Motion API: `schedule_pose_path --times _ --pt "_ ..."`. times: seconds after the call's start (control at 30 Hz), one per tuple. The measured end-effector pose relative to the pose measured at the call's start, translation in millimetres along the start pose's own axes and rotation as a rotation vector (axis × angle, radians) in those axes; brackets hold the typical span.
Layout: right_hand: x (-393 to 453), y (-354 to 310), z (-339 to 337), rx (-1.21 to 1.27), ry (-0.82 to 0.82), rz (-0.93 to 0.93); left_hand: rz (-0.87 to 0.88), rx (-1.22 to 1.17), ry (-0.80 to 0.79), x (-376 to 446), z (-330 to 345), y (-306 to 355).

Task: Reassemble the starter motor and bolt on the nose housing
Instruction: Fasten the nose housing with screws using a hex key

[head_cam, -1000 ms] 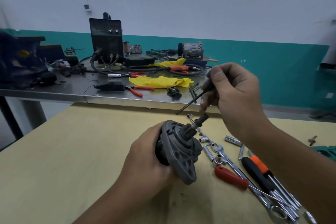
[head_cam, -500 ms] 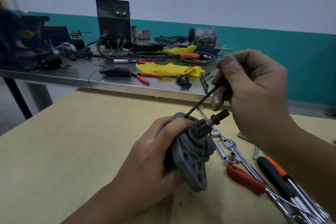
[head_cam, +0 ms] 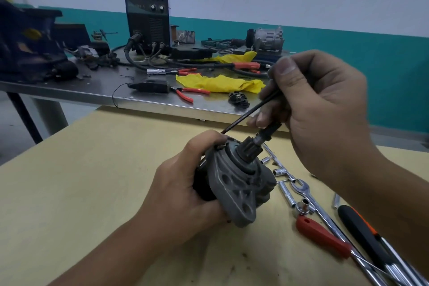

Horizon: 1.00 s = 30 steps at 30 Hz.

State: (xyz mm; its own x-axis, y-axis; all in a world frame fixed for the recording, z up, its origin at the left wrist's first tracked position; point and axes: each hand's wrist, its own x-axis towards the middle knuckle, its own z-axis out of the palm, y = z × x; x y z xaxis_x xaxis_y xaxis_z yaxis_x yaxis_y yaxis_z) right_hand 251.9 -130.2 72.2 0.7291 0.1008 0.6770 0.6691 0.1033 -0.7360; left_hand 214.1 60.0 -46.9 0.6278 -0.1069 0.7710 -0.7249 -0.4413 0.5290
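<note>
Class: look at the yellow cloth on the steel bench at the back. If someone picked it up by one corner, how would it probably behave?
The yellow cloth lies crumpled in folds, so it would probably hang floppy rather than hold its shape. It looks thin, so likely light. Pushed along the steel bench, it might bunch up rather than slide as one piece.

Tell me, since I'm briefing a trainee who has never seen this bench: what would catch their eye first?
Centre frame, the left hand grips the grey starter motor above the tan table, shaft pointing up and away. Just above it, the right hand holds a thin black rod angled down toward the housing. Behind, a yellow rag stands out on the cluttered steel bench.
</note>
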Motion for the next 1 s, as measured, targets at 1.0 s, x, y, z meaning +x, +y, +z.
schedule_pose_path --times 1.0 --pt "-10.8 -0.4 8.6 -0.069 0.111 -0.115 -0.056 -0.048 0.004 -4.8 1.7 1.7"
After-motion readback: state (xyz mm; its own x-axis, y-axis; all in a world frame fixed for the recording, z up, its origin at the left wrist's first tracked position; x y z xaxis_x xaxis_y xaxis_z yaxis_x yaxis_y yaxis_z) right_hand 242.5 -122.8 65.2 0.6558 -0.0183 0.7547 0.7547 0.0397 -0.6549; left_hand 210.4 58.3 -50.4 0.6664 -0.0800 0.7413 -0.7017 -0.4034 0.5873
